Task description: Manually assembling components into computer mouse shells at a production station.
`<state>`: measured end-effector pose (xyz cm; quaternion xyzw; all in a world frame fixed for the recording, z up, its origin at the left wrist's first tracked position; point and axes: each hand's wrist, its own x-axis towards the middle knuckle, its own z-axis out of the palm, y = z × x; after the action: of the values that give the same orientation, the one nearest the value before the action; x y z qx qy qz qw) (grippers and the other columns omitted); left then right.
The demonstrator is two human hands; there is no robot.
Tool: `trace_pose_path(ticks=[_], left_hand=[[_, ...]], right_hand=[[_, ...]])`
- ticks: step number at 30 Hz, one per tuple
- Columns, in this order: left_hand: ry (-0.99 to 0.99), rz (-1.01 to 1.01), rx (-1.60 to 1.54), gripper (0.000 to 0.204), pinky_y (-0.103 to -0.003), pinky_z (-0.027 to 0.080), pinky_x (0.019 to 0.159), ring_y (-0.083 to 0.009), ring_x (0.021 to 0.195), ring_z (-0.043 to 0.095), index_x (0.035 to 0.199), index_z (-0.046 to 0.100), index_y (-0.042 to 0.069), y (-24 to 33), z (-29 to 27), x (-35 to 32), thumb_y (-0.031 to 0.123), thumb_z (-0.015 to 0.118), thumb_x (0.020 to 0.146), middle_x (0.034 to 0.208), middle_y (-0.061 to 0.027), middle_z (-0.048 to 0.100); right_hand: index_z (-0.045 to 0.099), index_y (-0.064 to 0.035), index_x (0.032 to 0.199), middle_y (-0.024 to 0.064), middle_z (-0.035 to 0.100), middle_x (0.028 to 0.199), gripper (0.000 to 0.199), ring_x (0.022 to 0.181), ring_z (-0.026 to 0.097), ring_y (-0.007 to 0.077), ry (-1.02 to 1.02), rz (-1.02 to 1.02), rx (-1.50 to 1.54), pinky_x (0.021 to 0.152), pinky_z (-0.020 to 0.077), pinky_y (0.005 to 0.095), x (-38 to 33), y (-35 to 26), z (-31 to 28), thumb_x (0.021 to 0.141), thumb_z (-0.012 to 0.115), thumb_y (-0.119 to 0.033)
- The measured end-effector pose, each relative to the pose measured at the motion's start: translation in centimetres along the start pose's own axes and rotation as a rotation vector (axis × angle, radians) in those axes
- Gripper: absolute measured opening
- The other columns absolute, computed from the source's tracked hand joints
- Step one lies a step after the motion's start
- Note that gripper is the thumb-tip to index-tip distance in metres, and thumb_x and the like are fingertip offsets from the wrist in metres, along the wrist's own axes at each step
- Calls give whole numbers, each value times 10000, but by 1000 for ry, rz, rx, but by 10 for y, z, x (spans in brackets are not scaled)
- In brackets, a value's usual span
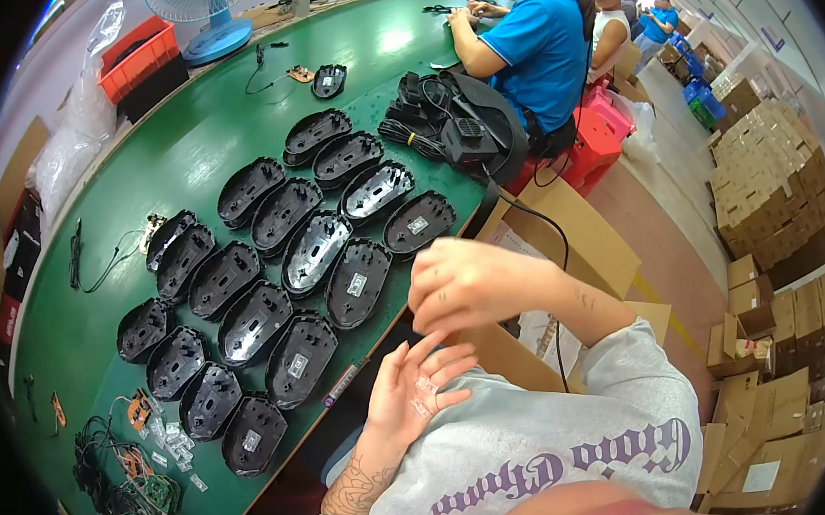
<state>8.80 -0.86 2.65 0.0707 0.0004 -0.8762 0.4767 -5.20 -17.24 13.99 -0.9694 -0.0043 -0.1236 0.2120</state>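
My left hand (415, 398) is turned palm up at the table's edge, its fingers stretched and apart. Small clear plastic pieces (424, 394) with pale markings lie loose on its palm. Just above it, my right hand (467, 282) is bent over with curled fingers, its tips close to the left fingertips and partly hidden; anything in them is too small to make out. Beside both hands, black plastic shells (297, 361) lie hollow side up in slanting rows. Those nearest me, such as the black shell (359, 283) by my right hand, each carry a small whitish piece inside.
More clear pieces (174, 444) lie near tangled cables and circuit boards (152, 496) on the green table (67, 377). A black bag with cables (461, 125) sits far right, by a person in blue (546, 47). An open carton (574, 237) stands beside my right arm.
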Motion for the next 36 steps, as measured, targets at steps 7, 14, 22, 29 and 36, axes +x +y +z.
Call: trace_pose_path(ticks=[7, 14, 22, 29, 36], left_hand=[[169, 3, -336, 418, -255, 477, 531, -168, 767, 589, 1271, 553, 8, -14, -113, 20, 297, 473, 980, 980, -117, 630], [186, 213, -523, 373, -325, 482, 640, -233, 828, 577, 1140, 606, -21, -2, -159, 10, 292, 493, 971, 1043, -145, 615], [259, 204, -476, 405, -313, 468, 648, -215, 831, 554, 1143, 604, -27, 6, -144, 1, 321, 510, 958, 1010, -145, 604], [219, 193, -443, 406, -312, 454, 653, -208, 842, 543, 1150, 607, -25, 5, -151, 0, 318, 499, 961, 1012, -139, 601], [188, 204, -448, 394, -323, 453, 665, -210, 852, 540, 1148, 612, -21, 5, -154, 1, 304, 503, 955, 1014, -133, 603]], right_hand=[[721, -53, 805, 53, 684, 857, 100, 883, 620, 233, 239, 211, -189, 784, 491, 356, 7, 58, -48, 718, 768, -70], [717, -41, 809, 50, 661, 859, 98, 895, 598, 235, 188, 166, -238, 796, 484, 357, 41, 117, -33, 738, 760, -93], [723, -46, 825, 54, 646, 840, 107, 880, 579, 234, 84, 244, -308, 806, 475, 352, 47, 143, -18, 752, 756, -117], [743, -62, 841, 53, 660, 854, 111, 895, 590, 246, 108, 261, -219, 816, 481, 358, 46, 148, -10, 756, 752, -132], [734, -48, 847, 47, 668, 858, 110, 877, 581, 232, 137, 243, -186, 808, 473, 348, 46, 147, -7, 777, 749, -132]])
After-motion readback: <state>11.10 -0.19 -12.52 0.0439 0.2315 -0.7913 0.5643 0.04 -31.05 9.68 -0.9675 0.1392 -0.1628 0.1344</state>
